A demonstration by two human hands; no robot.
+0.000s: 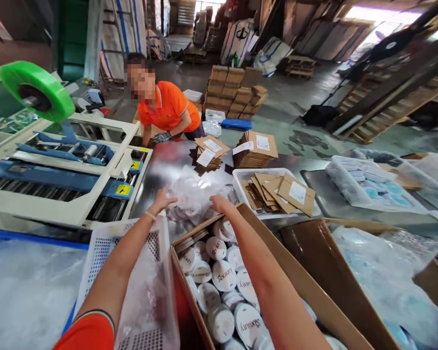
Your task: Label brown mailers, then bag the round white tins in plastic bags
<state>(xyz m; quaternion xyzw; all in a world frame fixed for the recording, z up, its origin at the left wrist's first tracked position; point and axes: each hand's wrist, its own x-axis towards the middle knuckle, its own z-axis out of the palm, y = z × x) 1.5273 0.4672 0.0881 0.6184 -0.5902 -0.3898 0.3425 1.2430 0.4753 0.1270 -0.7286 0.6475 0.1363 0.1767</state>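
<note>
A pile of clear, crinkled plastic packaging (191, 194) lies on the metal table between my two hands. My left hand (163, 200) is at the pile's left side, its fingers spread and pointing towards the plastic. At the right side, my right hand (221, 203) touches the plastic with its fingers bent; what they hold, if anything, is too small to make out. Below my right arm stands a cardboard box (184, 243) full of round white containers (224, 275) with printed lids. A white perforated basket (164, 243) with clear plastic in it sits under my left arm.
Behind the pile are stacks of brown cardboard mailers (257, 148), and more lie in a white basket (237, 177). A machine with green tape (40, 92) stands at the left. Across the table, a person in an orange shirt (168, 109) leans over it. Boxed bagged goods (390, 272) are at the right.
</note>
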